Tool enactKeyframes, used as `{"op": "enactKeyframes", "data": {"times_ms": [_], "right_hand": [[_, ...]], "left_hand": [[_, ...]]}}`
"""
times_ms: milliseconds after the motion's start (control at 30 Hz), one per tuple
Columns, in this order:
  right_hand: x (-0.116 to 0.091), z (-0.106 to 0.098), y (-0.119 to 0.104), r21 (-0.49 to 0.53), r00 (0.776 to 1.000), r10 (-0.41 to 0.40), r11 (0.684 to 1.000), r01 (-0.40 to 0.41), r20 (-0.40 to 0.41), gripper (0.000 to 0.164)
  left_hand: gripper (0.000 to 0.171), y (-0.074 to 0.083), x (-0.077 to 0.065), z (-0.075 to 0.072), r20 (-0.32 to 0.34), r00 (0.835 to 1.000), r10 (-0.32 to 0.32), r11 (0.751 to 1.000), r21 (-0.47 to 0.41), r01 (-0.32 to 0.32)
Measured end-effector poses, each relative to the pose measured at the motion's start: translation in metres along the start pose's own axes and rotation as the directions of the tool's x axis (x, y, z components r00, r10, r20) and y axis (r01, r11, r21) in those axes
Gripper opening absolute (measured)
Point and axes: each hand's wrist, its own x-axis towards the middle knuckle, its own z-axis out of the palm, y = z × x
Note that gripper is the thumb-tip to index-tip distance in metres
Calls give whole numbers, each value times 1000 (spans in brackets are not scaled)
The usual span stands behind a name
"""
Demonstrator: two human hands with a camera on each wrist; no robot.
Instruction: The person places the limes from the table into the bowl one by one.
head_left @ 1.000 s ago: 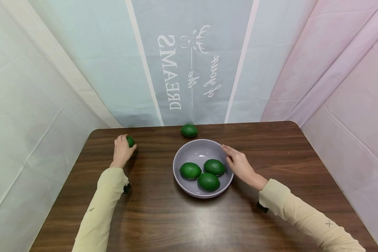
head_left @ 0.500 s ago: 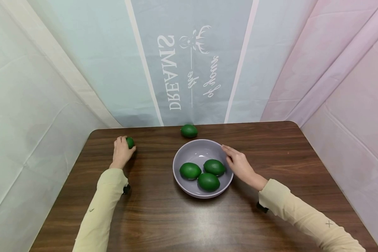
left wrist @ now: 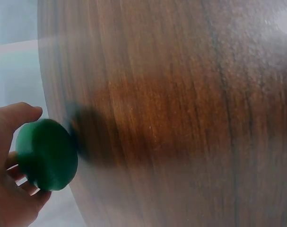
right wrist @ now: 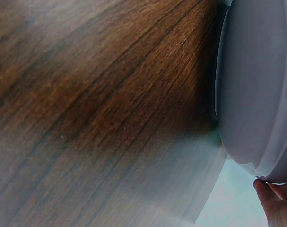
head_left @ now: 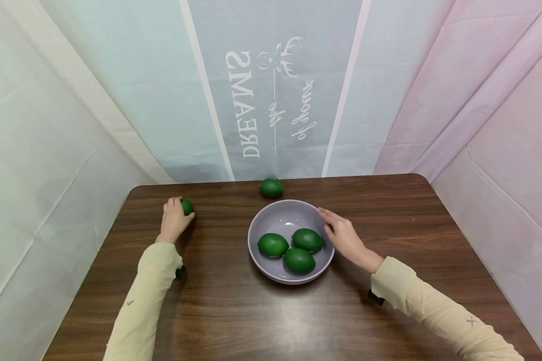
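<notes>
In the head view my left hand [head_left: 173, 219], at the table's far left, curls its fingers and thumb around a green lime [head_left: 187, 206]. The left wrist view has this lime [left wrist: 48, 154] between the thumb above and the fingers below, its dark shadow beside it on the wood. My right hand [head_left: 345, 239] rests with straight fingers along the right rim of a grey-purple bowl [head_left: 271, 215]. Three limes lie inside: one at left [head_left: 273, 244], one at right [head_left: 307, 239] and one in front [head_left: 299, 260]. Fingertips touch the rim of the bowl [right wrist: 256, 80] in the right wrist view.
Another lime [head_left: 271, 187] lies behind the bowl, near the back edge of the brown wooden table [head_left: 226, 321]. A pale blue printed curtain [head_left: 271, 100] hangs right behind the table. White cloth walls [head_left: 40, 175] stand on both sides.
My left hand has shifted slightly toward the near side with the lime in its grip. The right hand, the bowl and the other limes stay where they were.
</notes>
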Motion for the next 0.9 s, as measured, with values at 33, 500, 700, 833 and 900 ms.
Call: {"op": "enactKeyframes", "data": {"times_ms": [33,500,700,833,900], "right_hand": [[0,0,0,-1,1000,-1,1000,1,2,40],[0,0,0,6,1000,0,1000,0,11,40],[0,-1,-1,3,1000,3,1000,-3,16,40],[0,-1,0,4,1000,-1,1000,1,23,39],[0,-1,1,4,1000,-2,1000,2,25,39]], "left_hand": [[63,0,-1,0,16,1000,-3,1000,0,3],[66,-5,-2,3,113,994,-6,1000,-10,7],[69,-8,2,4,135,991,27,1000,-2,-26],[66,-1,0,2,152,988,31,999,6,-32],[65,3,-1,1,144,989,41,999,8,-43]]}}
